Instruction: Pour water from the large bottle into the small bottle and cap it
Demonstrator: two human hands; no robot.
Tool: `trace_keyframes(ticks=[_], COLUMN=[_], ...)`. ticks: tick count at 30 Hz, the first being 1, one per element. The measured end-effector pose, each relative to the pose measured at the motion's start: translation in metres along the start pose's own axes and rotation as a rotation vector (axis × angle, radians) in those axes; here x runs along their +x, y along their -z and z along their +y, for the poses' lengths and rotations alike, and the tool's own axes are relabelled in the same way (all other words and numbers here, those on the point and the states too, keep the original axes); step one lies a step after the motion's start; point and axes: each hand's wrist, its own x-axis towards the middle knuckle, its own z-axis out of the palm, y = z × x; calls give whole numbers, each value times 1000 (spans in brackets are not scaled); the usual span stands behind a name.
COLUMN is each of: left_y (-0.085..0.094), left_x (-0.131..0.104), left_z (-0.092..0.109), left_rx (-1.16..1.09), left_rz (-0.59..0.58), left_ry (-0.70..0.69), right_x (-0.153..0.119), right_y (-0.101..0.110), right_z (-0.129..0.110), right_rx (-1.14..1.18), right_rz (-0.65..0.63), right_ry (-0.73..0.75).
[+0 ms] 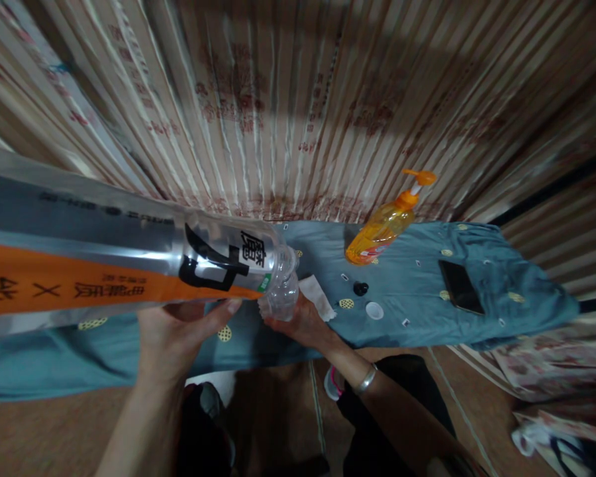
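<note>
Above the teal, yellow-dotted cloth [422, 301], I see the left hand [169, 341] gripping a large clear plastic bottle [124, 252] with a silver-and-orange label, tipped sideways. The right hand [305, 324] holds a small clear plastic container [281, 301] by its mouth; whether they touch, I can't tell. On the cloth stands a transparent, orange-topped pump bottle [380, 232].

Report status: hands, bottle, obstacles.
Left hand holds silver-orange plastic bottle sideways. Right hand holds small clear plastic container at its mouth. Orange plastic pump bottle stands apart.
</note>
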Motion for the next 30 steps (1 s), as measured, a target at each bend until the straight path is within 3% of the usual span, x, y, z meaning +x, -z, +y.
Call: trace_keyframes(ticks=[11, 21, 30], left_y=[0, -2, -5], left_x=[3, 7, 5], left_z=[-3, 0, -1], left_rx=[-78, -66, -93], left_rz=[-23, -173, -134], left_ry=[-68, -143, -125], right_x=[1, 1, 1], right_y=[0, -3, -1], right_z=[2, 4, -1], right_rx=[50, 13, 18], right_rz=[6, 15, 15], right_ry=[33, 12, -6])
